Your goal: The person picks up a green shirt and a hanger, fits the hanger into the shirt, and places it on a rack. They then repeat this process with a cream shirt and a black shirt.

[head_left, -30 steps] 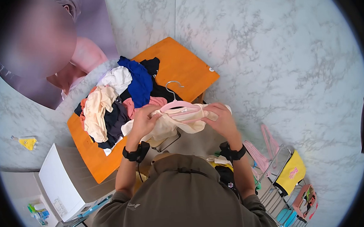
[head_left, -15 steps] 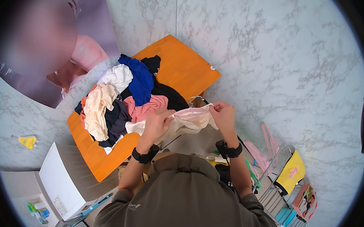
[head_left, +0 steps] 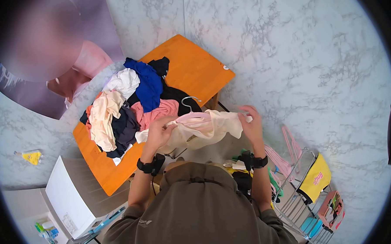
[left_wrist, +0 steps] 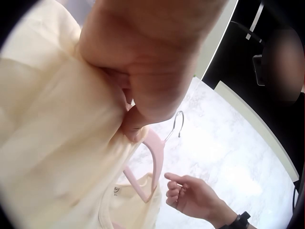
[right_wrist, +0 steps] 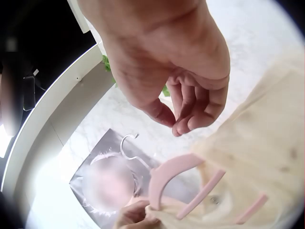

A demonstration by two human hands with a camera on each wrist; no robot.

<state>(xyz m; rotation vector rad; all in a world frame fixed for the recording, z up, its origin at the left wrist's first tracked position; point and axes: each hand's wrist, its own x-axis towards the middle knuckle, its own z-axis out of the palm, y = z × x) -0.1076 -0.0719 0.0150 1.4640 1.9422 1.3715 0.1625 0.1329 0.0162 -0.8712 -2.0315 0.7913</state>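
Note:
A cream shirt (head_left: pixel 221 125) hangs spread out in front of the person, with a pink hanger (right_wrist: pixel 167 179) inside its neck opening. The hanger's metal hook (head_left: pixel 188 104) points up and away from the body. My left hand (head_left: pixel 160 135) pinches the shirt at the left shoulder, close to the hanger's arm; its thumb (left_wrist: pixel 132 129) presses on the cloth. Beside the other shoulder is my right hand (head_left: pixel 253 126), its fingers loosely curled and holding nothing in the right wrist view. The hanger's right arm is partly covered by the cloth.
A heap of clothes (head_left: pixel 106 118) lies on the orange table (head_left: pixel 197 69) ahead and left. To the right stands a metal rack (head_left: pixel 287 209) with pink hangers (head_left: pixel 279 162), a yellow cloth (head_left: pixel 314 179) and a pink basket (head_left: pixel 331 211). A white cabinet (head_left: pixel 65 195) is at lower left.
My right hand has let go of the shirt's shoulder and moved right. My left hand has shifted left with the shirt, and the hook has swung back up into view.

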